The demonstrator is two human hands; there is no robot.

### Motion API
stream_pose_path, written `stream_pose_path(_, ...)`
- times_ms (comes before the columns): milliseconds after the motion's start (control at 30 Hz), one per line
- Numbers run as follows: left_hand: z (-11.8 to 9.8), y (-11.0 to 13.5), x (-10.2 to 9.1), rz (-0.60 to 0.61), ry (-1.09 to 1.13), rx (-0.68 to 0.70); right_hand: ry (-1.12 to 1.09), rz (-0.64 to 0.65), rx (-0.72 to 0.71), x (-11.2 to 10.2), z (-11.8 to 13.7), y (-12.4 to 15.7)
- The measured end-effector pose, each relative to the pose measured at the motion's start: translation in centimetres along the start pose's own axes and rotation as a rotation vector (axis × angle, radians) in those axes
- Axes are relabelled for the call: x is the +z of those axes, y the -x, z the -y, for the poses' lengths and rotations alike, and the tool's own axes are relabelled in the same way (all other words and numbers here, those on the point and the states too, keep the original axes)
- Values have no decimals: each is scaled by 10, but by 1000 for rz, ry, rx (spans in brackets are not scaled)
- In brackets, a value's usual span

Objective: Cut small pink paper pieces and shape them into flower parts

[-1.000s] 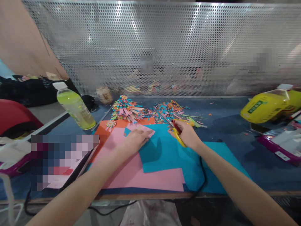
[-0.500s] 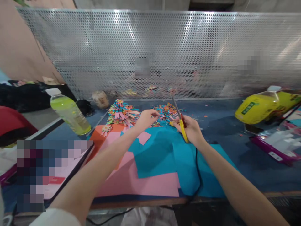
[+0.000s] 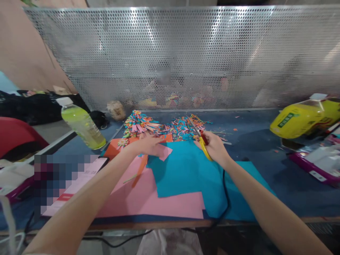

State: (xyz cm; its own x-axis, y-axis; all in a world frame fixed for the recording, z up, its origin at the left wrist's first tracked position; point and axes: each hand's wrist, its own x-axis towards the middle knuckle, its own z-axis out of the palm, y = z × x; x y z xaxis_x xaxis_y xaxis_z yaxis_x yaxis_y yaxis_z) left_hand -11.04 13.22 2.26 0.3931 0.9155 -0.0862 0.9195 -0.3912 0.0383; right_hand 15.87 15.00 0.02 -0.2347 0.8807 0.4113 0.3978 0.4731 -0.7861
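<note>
My right hand (image 3: 214,146) is wrapped round the yellow and red handles of the scissors (image 3: 204,147), whose metal blades point up and away over a heap of thin paper clippings (image 3: 182,127). Stretched out flat, the fingers of my left hand (image 3: 150,143) hover over or touch the papers just in front of a pile of fringed, colourful paper flowers (image 3: 136,122). A small pink paper piece (image 3: 166,152) lies beside that hand. Beneath are blue paper sheets (image 3: 177,173), larger pink paper (image 3: 156,207), orange paper (image 3: 111,147) and a narrow orange strip (image 3: 140,171).
A green drink bottle (image 3: 82,124) stands at the left, near a tablet-like screen (image 3: 79,180). Yellow bottles (image 3: 294,122) lie at the right by a purple tray (image 3: 308,168). A black cable (image 3: 225,191) crosses the blue sheets. A perforated metal panel (image 3: 186,46) closes off the back.
My left hand has moved left and nearer, from the clippings to the papers before the flower pile, its fingers now spreading. The scissors stay in my right hand, their blades tilted further left.
</note>
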Motion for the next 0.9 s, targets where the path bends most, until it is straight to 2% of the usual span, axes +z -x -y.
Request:
stream_pose_path(133, 0, 4, 16, -93, 18, -9, -9, 66, -5, 4, 9, 5)
stream_pose_path(233, -1, 2, 26, -225, 74, -32, 46, 73, -6, 6, 13, 8)
stream_pose_path(400, -5, -1, 28, -354, 109, -67, 112, 73, 1, 7, 12, 9)
stream_pose_path(500, -16, 3, 20, -495, 144, -78, -28, 75, 15, 8, 12, 9)
stream_pose_path(567, -29, 8, 12, -555, 178, -18, -175, 119, 39, 10, 15, 10)
stream_pose_path(667, -55, 17, 5, -578, 249, 96, -294, 189, 52, 14, 26, 16)
stream_pose_path(767, -75, 24, 2, -638, 366, 123, -414, 185, 64, 17, 35, 24)
stream_pose_path(900, -79, 28, 3, -633, 477, 116, -492, 162, 79, 14, 38, 24)
